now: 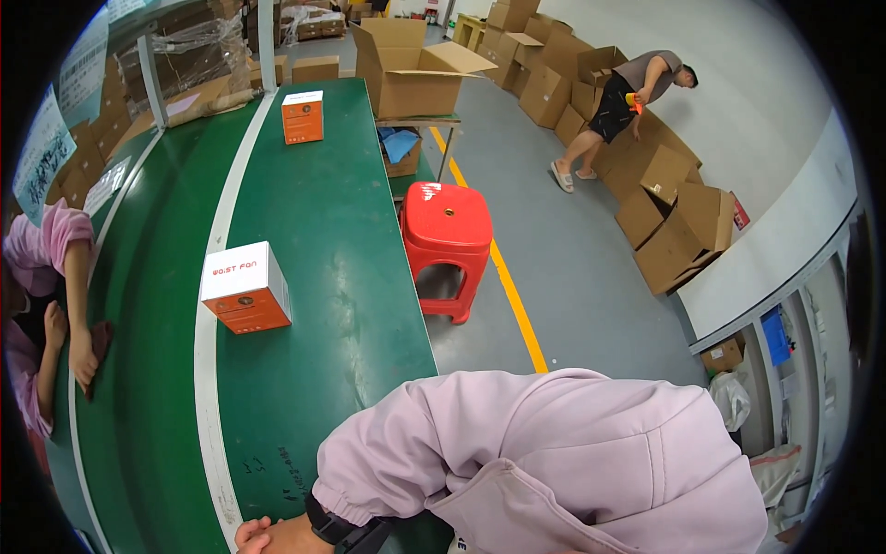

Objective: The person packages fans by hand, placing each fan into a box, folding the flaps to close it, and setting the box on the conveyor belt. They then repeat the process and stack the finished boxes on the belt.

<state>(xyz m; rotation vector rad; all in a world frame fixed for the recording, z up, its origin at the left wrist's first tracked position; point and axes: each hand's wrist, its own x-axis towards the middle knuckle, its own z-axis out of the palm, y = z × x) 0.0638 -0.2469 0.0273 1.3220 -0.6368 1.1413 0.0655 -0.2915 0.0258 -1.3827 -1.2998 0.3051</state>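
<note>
At the bottom edge my right hand (281, 536) rests by the green work table, a black watch on its wrist and a pale pink sleeve (388, 462) behind. Its fingers look bent and pressed together; the frame's edge cuts them off, so anything within them is hidden. My left hand cannot be made out. Nearest to the hand is handwriting on the green table (369, 277). Farther up stands a closed white-and-orange fan box (247, 291), touched by neither hand. Another white-and-orange box (303, 118) stands near the far end.
A green belt (152, 305) runs beside the table; across it a co-worker's hand (83, 358) rests near a dark reddish item. A red stool (448, 222) stands right of the table. Beyond are an open carton (415, 78), piled cartons (678, 226) and a bending person (637, 83).
</note>
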